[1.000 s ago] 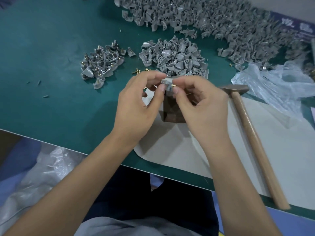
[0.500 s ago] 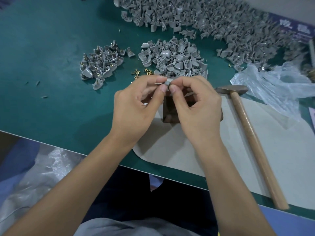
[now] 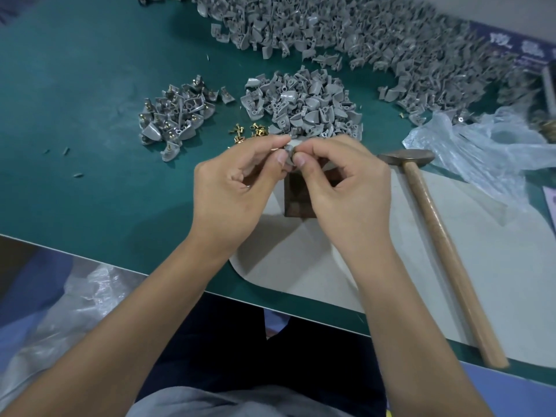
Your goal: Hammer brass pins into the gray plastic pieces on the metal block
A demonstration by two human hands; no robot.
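Observation:
My left hand (image 3: 237,188) and my right hand (image 3: 346,188) meet above the dark metal block (image 3: 298,203), both pinching one small gray plastic piece (image 3: 290,153) between thumb and fingertips. The piece is mostly hidden by the fingers, and I cannot see a pin in it. Loose brass pins (image 3: 251,132) lie just beyond my left hand. A wooden-handled hammer (image 3: 436,233) lies untouched on the pale mat (image 3: 391,272) to the right.
A small pile of gray pieces with brass pins (image 3: 174,115) sits at left, a pile without pins (image 3: 304,106) lies behind my hands, and a large heap (image 3: 361,34) spans the back. A crumpled clear plastic bag (image 3: 487,149) lies at right. The green table edge (image 3: 120,266) runs near me.
Both hands have lifted slightly and drawn closer together around the gray piece, which is now more covered by the fingertips. The brass pin seen earlier at the piece is no longer visible.

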